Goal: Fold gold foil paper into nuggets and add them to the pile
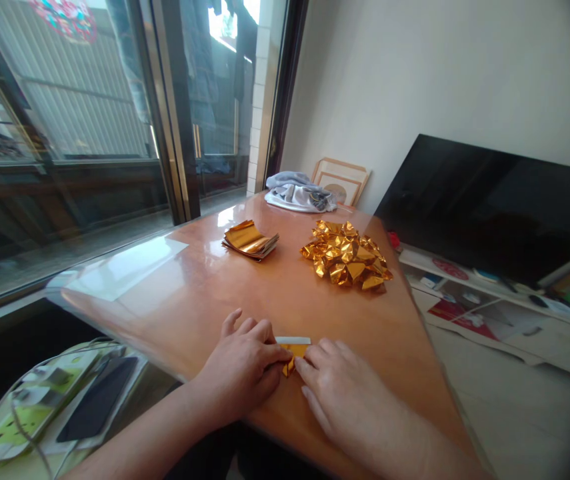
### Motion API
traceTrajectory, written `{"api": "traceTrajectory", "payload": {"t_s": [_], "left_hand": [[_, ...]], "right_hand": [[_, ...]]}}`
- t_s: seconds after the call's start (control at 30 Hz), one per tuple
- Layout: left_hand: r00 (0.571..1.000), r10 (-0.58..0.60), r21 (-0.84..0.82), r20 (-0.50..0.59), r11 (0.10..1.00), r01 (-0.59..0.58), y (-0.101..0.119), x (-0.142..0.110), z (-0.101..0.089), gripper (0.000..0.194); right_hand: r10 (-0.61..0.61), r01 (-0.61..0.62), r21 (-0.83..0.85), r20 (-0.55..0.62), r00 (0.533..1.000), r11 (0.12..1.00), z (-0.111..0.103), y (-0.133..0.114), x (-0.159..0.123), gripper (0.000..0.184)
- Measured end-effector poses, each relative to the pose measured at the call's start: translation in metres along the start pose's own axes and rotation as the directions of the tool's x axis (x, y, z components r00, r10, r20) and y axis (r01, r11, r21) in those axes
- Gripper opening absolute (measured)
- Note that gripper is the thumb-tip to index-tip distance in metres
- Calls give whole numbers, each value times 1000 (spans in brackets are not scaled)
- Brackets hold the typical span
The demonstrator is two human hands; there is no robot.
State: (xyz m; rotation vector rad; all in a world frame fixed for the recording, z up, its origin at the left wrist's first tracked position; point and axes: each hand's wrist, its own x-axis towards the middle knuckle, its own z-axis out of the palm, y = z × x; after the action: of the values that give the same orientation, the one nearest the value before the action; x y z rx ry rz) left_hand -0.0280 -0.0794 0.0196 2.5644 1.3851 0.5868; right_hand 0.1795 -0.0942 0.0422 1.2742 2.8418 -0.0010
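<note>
Near the close edge of the table, a partly folded sheet of gold foil paper (295,349) lies between my hands, a pale strip showing along its far edge. My left hand (246,357) has its thumb and index finger closed on the left part of the paper, while another finger sticks up. From the other side, the bent fingers of my right hand (333,380) press on the right part. Fingers hide much of the folds. Farther off lie a stack of flat gold foil sheets (249,239) and a pile of folded gold foil pieces (347,257).
The glossy wooden table (205,293) runs away from me beside a glass door. At its far end are folded clothes (299,192) and a wooden frame (347,177). On a low stand at left sit a phone (99,400) and a power strip (19,423) with cables.
</note>
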Motion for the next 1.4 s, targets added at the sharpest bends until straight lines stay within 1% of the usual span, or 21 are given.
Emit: {"api": "traceTrajectory", "payload": {"t_s": [0.17, 0.23, 0.3, 0.37, 0.43, 0.53, 0.6, 0.63, 0.67, 0.73, 0.8, 0.83, 0.93, 1.03, 1.13, 1.23, 1.4], "left_hand": [[1000, 3, 22, 8, 1000, -3, 2, 0, -1, 19], [1000, 0, 23, 6, 1000, 0, 2, 0, -2, 19], [1000, -7, 19, 5, 1000, 6, 2, 0, -1, 19], [1000, -13, 15, 3, 1000, 12, 3, 0, -1, 19], [1000, -21, 12, -9, 1000, 21, 3, -1, 0, 18], [999, -32, 4, -34, 999, 32, 3, -1, 2, 17], [998, -37, 1, -49, 999, 37, 4, -2, 4, 17], [998, -42, 0, -57, 999, 42, 4, -2, 5, 17], [997, -49, 1, -65, 999, 49, 4, -2, 6, 18], [994, -66, 1, -84, 998, 66, 4, -2, 9, 18], [992, -79, -4, -97, 997, 79, 5, -1, 11, 17], [992, -82, -7, -100, 997, 82, 5, -1, 11, 17], [991, -85, -13, -101, 996, 84, 5, 1, 12, 16], [991, -90, -10, -99, 996, 90, 5, 1, 12, 13], [992, -89, -11, -89, 996, 88, 5, 1, 12, 13], [993, -83, -11, -83, 997, 83, 4, 2, 11, 13], [995, -86, -10, -58, 996, 85, 3, 3, 9, 14]], "right_hand": [[-25, 21, -133, -33, 999, 991, 17, -12, 1, 33], [-44, 40, -154, -23, 999, 987, 19, -17, 1, 33], [-86, 85, -145, 0, 996, 986, 19, -20, 1, 34], [-114, 116, -110, 25, 993, 987, 17, -21, -1, 37], [-117, 118, -51, 23, 993, 992, 10, -19, -3, 36], [-141, 138, 135, 11, 990, 981, -9, -10, -4, 26], [-114, 98, 266, 48, 992, 959, -21, 0, -2, 22], [-61, 42, 308, 51, 997, 950, -25, 6, 1, 24], [22, -38, 331, 51, 998, 943, -27, 12, 4, 25], [160, -175, 379, 71, 985, 909, -23, 24, 11, 20], [228, -265, 446, 136, 964, 855, -13, 32, 16, 17], [235, -287, 462, 167, 957, 839, -8, 33, 19, 17], [273, -315, 440, 157, 949, 841, 4, 32, 22, 21], [293, -328, 403, 146, 945, 855, 6, 28, 23, 21], [298, -336, 407, 156, 942, 850, 7, 29, 24, 22], [311, -353, 440, 166, 936, 826, 12, 33, 27, 21], [351, -408, 482, 209, 913, 775, 18, 38, 32, 22]]}}
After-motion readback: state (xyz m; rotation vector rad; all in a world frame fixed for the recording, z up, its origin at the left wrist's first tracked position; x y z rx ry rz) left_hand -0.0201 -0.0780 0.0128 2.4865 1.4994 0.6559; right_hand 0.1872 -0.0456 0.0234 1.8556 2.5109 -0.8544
